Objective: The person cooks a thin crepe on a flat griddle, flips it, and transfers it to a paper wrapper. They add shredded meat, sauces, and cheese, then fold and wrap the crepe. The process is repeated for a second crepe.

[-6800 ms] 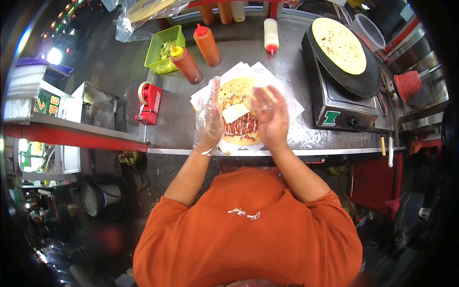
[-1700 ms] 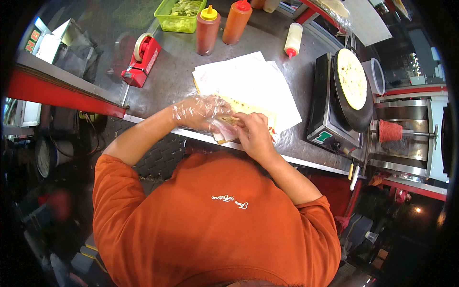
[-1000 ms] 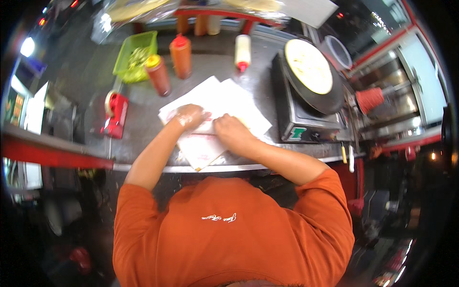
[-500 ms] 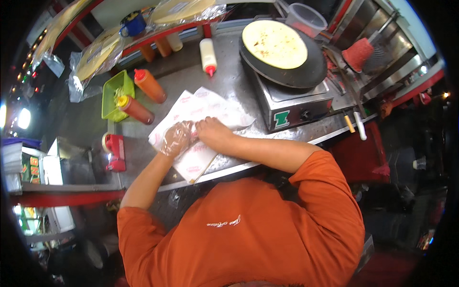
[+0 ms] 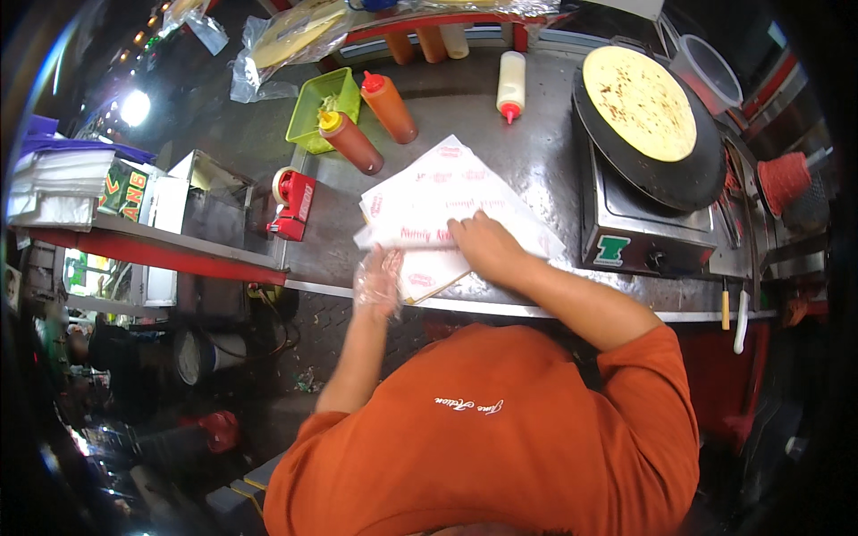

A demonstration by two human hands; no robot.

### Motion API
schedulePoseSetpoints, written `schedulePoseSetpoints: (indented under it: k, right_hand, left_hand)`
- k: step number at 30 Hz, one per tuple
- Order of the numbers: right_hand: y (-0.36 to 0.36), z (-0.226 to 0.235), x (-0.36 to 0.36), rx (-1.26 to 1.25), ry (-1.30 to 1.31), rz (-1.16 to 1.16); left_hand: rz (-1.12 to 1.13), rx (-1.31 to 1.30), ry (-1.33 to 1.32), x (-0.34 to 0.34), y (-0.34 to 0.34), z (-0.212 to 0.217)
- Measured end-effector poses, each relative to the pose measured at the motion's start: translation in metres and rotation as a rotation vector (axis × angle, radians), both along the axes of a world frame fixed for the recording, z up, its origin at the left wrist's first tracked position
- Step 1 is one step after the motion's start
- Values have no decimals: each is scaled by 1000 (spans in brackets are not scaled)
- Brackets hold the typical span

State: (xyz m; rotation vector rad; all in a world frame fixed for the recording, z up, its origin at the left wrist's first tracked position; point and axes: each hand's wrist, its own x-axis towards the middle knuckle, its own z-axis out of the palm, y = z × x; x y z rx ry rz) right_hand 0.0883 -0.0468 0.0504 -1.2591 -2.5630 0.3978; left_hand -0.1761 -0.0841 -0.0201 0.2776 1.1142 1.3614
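Observation:
A white wrapping paper (image 5: 438,192) with red print lies on the metal counter, folded over along its near side into a thick edge. What is inside the fold is hidden. My bare right hand (image 5: 487,246) holds down this folded edge, its fingers curled over the paper. At the paper's near left corner is my left hand (image 5: 378,284), in a clear plastic glove, slightly blurred, with its fingers stretched upward and nothing visible in it. More white paper (image 5: 433,272) sticks out below the fold, toward the counter's front edge.
At right, a flatbread (image 5: 639,103) lies on a black round pan (image 5: 617,183) over a gas stove (image 5: 648,250). Sauce bottles (image 5: 391,107) and a green basket (image 5: 308,112) stand beyond the paper. A red tape dispenser (image 5: 293,210) is at left, a white squeeze bottle (image 5: 511,82) at the back.
The view has shifted left, so the counter appears farther right. My left hand has drawn back from the fold to the paper's near left corner. My right hand stays on the paper.

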Motion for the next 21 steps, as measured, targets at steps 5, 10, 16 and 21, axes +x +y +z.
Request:
schedulePoseSetpoints:
  k: [5,10,16,21]
  right_hand:
    - [-34,2,-8,76,87,77]
    - [-21,12,-3,-25,-105,124]
    - [57,7,-28,-92,-38,-205]
    - [100,6,-56,-413,-62,-263]
  left_hand:
    - [-102,473,1141,13,-43,16]
    - [-490,925,1867,-16,-25,41]
    - [-861,1404,1817,-43,74,27]
    - [-1079,891,1687,-35,113,29]
